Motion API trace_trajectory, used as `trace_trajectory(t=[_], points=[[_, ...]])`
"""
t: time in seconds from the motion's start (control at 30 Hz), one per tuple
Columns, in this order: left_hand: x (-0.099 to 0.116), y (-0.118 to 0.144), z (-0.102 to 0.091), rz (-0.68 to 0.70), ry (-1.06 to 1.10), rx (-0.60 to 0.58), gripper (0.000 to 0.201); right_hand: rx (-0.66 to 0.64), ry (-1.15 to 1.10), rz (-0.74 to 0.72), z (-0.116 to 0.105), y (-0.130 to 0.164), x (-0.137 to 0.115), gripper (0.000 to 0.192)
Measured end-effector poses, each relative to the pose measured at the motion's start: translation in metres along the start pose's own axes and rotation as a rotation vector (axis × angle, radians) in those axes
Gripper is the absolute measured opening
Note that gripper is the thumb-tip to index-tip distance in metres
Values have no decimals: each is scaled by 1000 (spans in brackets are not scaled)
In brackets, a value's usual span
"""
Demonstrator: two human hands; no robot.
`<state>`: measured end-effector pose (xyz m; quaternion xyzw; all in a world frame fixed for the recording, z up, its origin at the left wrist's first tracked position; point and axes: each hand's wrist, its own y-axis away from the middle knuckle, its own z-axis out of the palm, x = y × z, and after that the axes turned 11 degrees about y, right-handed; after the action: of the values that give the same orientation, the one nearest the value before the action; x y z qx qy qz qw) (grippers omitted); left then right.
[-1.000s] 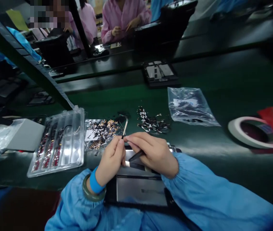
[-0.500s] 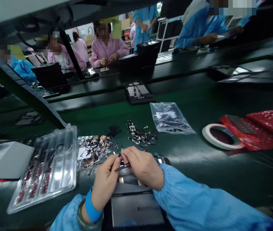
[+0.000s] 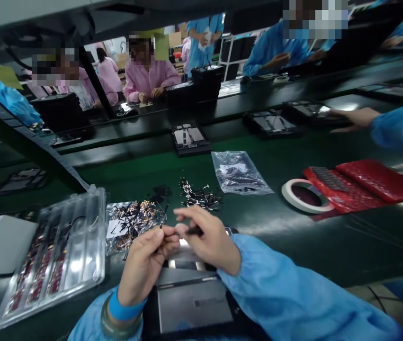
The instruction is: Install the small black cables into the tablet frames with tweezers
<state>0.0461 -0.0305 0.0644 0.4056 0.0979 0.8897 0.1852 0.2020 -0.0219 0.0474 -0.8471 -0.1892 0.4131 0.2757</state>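
I have a small dark part (image 3: 162, 228) between my two hands, up above the tablet body (image 3: 194, 305) that lies at the near edge of the worktop (image 3: 265, 251). My left hand (image 3: 146, 260) pinches it, thumb pressed to finger with almost no gap. My right hand (image 3: 210, 237) is half curled: it grips a thin black tool (image 3: 194, 231) against the palm, and its first finger stands up, a little away from the thumb. I think the step in hand is getting this one part ready with my fingertips. To me, the next move calls for a soft, steady pinch, so the part does not slip.

Toward the left side of the worktop sits a clear plastic tray (image 3: 96, 237) with long rows. Small red parts (image 3: 40, 277) fill the rows by its left edge, and thin dark wires lie nearer its far edge. Just right of the tray is a flat clear bag (image 3: 112, 242) with a heap of tiny black and gold parts (image 3: 139, 213); it is hard to see whether they lie in it or on top. Past my right hand is a pile of black and white parts (image 3: 197, 198). Closer to the worktop's far edge, a clear zip bag (image 3: 240, 173) holds dark things and a white label.
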Motion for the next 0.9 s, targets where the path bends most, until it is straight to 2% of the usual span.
trace_trajectory(t=[0.1,0.17,0.2,0.27,0.33,0.4,0.5,0.6,0.8,0.9], points=[[-5,2,1,-100,-108,-95,31,-124,-225,337,-3,-11,-2,29],[-10,2,0,-68,-250,-123,35,-169,-347,485,-4,-16,-5,29],[-11,2,-1,38,-360,-101,35,-167,-368,517,-4,-17,-6,29],[-15,1,-5,412,-616,19,28,-116,-312,485,-3,-16,-8,28],[-17,1,-9,798,-830,140,17,-49,-181,351,-1,-12,-9,22],[-19,0,-12,995,-934,163,13,-13,-51,159,2,-6,-11,19],[-21,0,-12,1053,-962,131,10,-10,123,-99,6,2,-13,22],[-22,1,-11,1070,-960,147,11,-26,267,-245,6,7,-15,22],[-19,3,-10,1030,-946,176,6,-59,384,-319,2,9,-17,24],[-15,2,-8,984,-875,180,8,-105,311,-279,1,11,-17,23]])
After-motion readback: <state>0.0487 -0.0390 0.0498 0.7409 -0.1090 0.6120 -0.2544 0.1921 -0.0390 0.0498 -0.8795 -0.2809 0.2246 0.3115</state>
